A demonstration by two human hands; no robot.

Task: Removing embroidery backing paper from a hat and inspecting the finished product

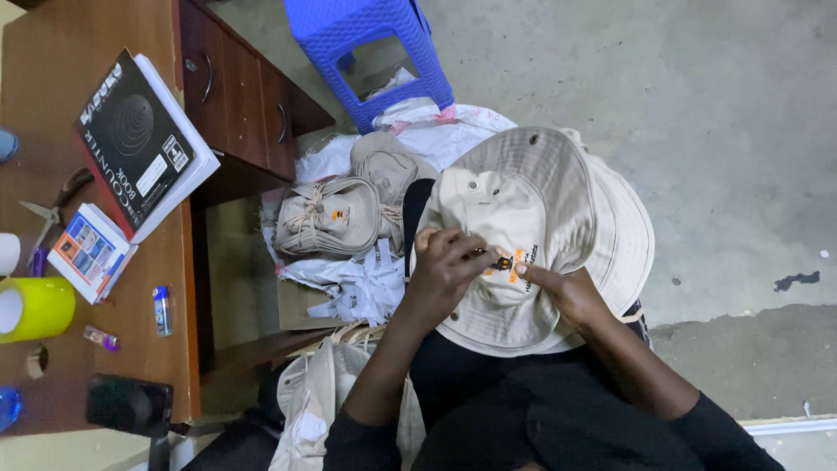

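A beige bucket hat [540,201] with a small orange and black emblem lies crown-up on my lap. My left hand [443,272] pinches the fabric beside the emblem, fingers bent on the crown. My right hand [567,292] presses on the crown just right of the emblem, its thumb pointing at it. Both hands grip the same hat. Whether a small tool sits between the fingers cannot be made out.
A bundle of tied beige hats [336,214] rests on white plastic bags [357,288] on the floor. A blue plastic stool [375,48] stands behind. The wooden desk [35,113] at left carries a black book [131,139], scissors [48,214], yellow tape roll [35,307] and a lighter [161,310].
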